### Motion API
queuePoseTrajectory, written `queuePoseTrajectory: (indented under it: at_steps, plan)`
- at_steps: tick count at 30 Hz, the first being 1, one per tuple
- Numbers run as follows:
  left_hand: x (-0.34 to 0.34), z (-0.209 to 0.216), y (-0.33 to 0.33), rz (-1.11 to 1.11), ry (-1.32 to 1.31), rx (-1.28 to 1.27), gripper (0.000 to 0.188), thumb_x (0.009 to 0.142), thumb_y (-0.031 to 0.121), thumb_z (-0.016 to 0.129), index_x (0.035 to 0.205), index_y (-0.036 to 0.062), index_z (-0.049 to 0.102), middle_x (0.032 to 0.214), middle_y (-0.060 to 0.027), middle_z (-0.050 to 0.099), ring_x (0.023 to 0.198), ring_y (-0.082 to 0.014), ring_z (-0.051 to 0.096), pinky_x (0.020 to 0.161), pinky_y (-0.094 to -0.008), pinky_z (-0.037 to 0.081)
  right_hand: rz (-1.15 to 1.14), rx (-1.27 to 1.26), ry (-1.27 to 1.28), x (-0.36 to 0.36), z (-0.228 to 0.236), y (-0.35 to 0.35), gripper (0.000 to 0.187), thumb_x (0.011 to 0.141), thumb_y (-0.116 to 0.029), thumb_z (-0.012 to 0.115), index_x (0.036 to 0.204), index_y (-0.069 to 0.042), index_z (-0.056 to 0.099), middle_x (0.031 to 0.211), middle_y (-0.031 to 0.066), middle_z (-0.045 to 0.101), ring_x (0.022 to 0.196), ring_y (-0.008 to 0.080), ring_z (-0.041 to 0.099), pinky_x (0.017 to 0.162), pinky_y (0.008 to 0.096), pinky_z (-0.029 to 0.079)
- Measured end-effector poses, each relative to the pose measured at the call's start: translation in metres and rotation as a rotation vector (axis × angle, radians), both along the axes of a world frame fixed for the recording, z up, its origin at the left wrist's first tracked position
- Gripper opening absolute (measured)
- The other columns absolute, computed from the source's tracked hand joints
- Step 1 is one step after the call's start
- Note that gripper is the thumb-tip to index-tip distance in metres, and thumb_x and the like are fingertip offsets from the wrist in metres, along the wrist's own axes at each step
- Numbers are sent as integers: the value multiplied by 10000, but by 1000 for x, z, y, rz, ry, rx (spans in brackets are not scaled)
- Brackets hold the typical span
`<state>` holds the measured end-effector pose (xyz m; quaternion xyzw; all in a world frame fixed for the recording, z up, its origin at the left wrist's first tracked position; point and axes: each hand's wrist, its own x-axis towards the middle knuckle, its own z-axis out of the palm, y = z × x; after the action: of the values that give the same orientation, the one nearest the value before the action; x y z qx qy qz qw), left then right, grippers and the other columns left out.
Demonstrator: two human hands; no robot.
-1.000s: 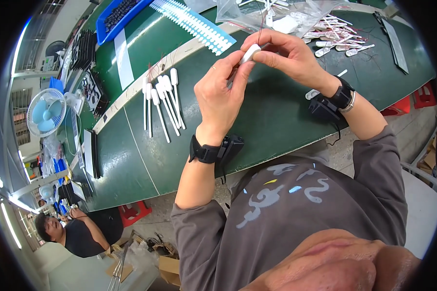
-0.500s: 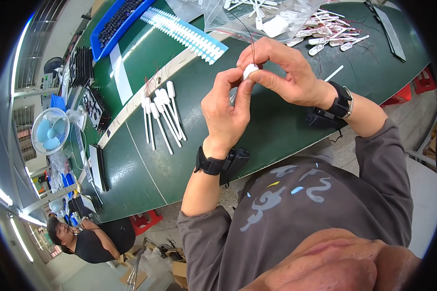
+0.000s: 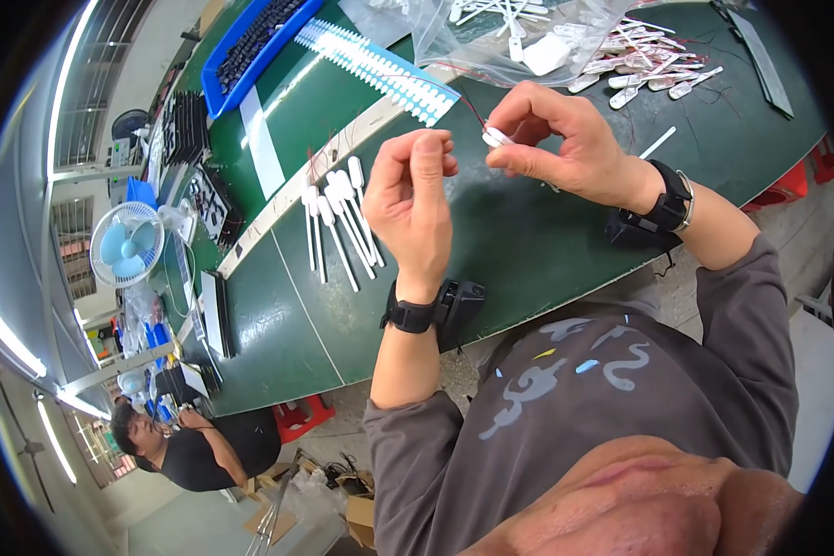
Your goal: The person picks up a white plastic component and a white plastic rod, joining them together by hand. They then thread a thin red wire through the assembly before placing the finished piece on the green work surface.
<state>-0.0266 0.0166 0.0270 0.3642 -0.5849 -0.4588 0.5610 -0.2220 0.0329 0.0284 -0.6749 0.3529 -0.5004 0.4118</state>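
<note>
My right hand (image 3: pixel 574 153) pinches a small white rounded piece (image 3: pixel 497 137) between thumb and fingers, above the green table. Thin dark red wires run up from the piece; its far end is hidden by my hand. My left hand (image 3: pixel 412 199) is apart from it, to the left, with curled fingers and the thumb against the index finger. Whether anything is between those fingers is hidden. Beside my left hand, several white paddle-shaped sticks (image 3: pixel 339 208) with thin wires lie in a loose row. A blue sheet of white stickers (image 3: pixel 426 97) lies beyond my hands.
A heap of white wired sticks (image 3: pixel 639 74) lies far right, beside a clear plastic bag (image 3: pixel 435 42). A blue tray (image 3: pixel 215 83) of dark parts stands far left. A fan (image 3: pixel 128 243) and a seated person (image 3: pixel 195 449) are at the left. One white stick (image 3: pixel 658 142) lies near my right wrist.
My left hand has come away from the white piece and moved to the left. My right hand still holds the piece, now tilted. The whole view has shifted slightly.
</note>
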Motion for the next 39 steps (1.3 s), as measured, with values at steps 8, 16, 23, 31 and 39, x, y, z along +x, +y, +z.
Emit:
queuePoseTrajectory:
  at_steps: [8, 16, 23, 31, 39]
  plan:
    - [-3, -1, 0, -68, -48, -78, 145, 960, 114, 641, 978, -28, 667, 908, -49, 646, 728, -95, 607, 655, -220, 496, -24, -56, 122, 4, -5, -4, 248, 841, -123, 777, 985, -31, 597, 813, 1, 610, 682, 60, 575, 619, 219, 464]
    - [-4, 4, 3, -120, 104, 168, 149, 947, 108, 654, 996, -33, 665, 870, -47, 664, 702, -99, 615, 629, -216, 501, 110, 226, -32, 3, -3, -4, 226, 889, -125, 729, 1031, -36, 578, 839, 7, 615, 686, 62, 590, 622, 210, 489]
    - [-5, 3, 0, -67, 131, 181, 172, 952, 132, 649, 998, -33, 666, 848, -53, 676, 687, -97, 616, 617, -219, 505, 200, 308, -172, 9, -8, -6, 213, 927, -109, 670, 1093, -30, 562, 874, 23, 628, 677, 73, 613, 611, 215, 519]
    - [-3, -7, -9, -39, 112, 240, 206, 958, 163, 640, 1006, -35, 671, 890, -70, 683, 719, -100, 621, 628, -235, 531, 236, 485, -155, 6, -7, -12, 258, 938, -114, 648, 1159, -23, 552, 928, 46, 659, 713, 94, 656, 609, 214, 536]
    - [-3, -5, -13, -149, 80, 416, 237, 941, 138, 638, 1090, -45, 655, 949, -72, 679, 789, -106, 638, 666, -236, 540, 132, 491, -108, 5, -7, -12, 269, 939, -132, 650, 1163, -38, 535, 898, 59, 674, 684, 93, 656, 586, 213, 534]
